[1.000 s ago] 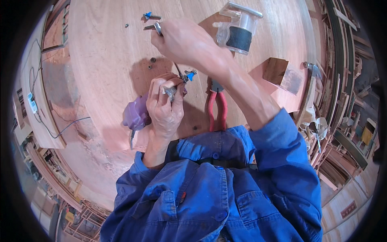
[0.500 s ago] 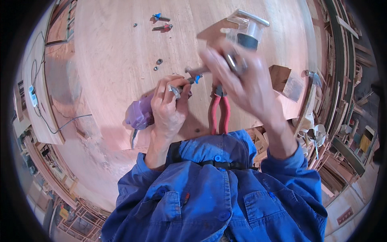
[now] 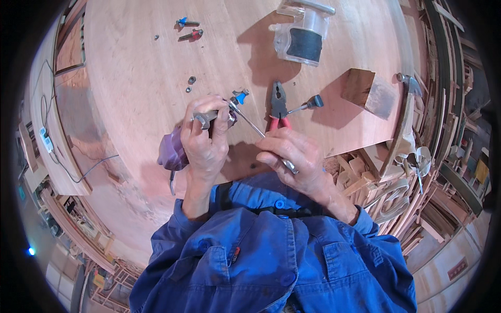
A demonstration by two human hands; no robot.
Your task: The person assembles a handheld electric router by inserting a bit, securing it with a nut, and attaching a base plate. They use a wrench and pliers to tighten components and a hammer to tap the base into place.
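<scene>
My left hand (image 3: 204, 140) grips a purple trim router (image 3: 175, 148) lying on the wooden table (image 3: 130, 83), its metal collet end pointing right with a blue-tipped bit (image 3: 239, 96) in it. My right hand (image 3: 292, 156) holds a thin flat metal wrench (image 3: 255, 128), whose far end reaches the collet beside the blue bit. Red-handled pliers (image 3: 278, 107) lie just beyond my right hand, with a dark-headed router bit (image 3: 309, 104) beside them.
A clear plastic router base (image 3: 302, 36) stands at the far side. Two more bits, blue (image 3: 183, 22) and red (image 3: 190, 35), and small nuts (image 3: 191, 81) lie at the far left. A wooden block (image 3: 365, 91) and a hammer (image 3: 404, 112) are at the right, above wood offcuts.
My right hand came back from the far side of the table toward me, and now holds the wrench at the router's collet. The left hand kept its grip on the router.
</scene>
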